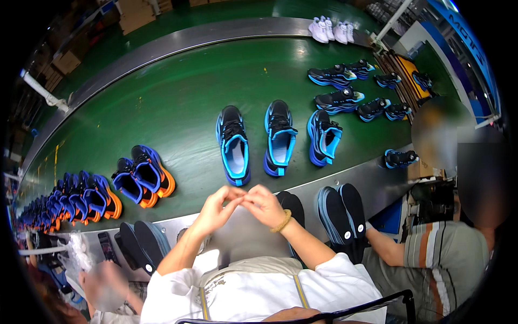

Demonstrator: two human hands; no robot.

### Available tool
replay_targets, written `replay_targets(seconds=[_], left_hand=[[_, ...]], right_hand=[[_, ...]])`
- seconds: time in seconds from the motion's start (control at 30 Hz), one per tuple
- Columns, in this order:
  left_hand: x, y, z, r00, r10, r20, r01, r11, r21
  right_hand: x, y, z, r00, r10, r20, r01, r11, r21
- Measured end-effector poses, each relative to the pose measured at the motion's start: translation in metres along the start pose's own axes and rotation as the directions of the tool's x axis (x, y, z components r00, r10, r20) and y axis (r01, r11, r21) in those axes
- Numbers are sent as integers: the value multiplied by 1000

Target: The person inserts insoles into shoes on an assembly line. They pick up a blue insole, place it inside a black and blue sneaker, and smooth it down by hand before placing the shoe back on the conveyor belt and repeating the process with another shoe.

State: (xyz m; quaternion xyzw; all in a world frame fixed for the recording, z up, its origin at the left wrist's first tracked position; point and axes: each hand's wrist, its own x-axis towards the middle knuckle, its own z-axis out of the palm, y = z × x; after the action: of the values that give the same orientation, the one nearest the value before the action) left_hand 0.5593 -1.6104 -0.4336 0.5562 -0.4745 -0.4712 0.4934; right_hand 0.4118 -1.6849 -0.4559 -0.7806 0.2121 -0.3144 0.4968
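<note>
Three black-and-blue shoes (279, 125) stand in a row on the green surface (183, 97), near the centre of the frame. Just below them, the left hand (220, 209) and right hand (263, 206) meet at the fingertips; each grip is narrow, but I cannot tell whether something is pinched.
</note>
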Motion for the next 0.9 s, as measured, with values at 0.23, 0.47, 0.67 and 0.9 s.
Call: replay_targets(seconds=[0.23,0.47,0.67,0.9], left_hand=[[-46,8,28,940,-234,-249,160,945,-285],[-64,15,35,882,-422,-207,189,722,-666],[-101,5,-21,801,-236,-550,306,951,38],[-138,-22,-20,980,25,-199,158,514,843]], right_hand=[[-8,-17,-8,979,112,168,-148,964,219],[-6,-18,-12,945,9,327,-76,978,192],[34,45,-128,861,215,-461,-221,974,42],[38,193,-243,882,51,-468,-347,742,-573]])
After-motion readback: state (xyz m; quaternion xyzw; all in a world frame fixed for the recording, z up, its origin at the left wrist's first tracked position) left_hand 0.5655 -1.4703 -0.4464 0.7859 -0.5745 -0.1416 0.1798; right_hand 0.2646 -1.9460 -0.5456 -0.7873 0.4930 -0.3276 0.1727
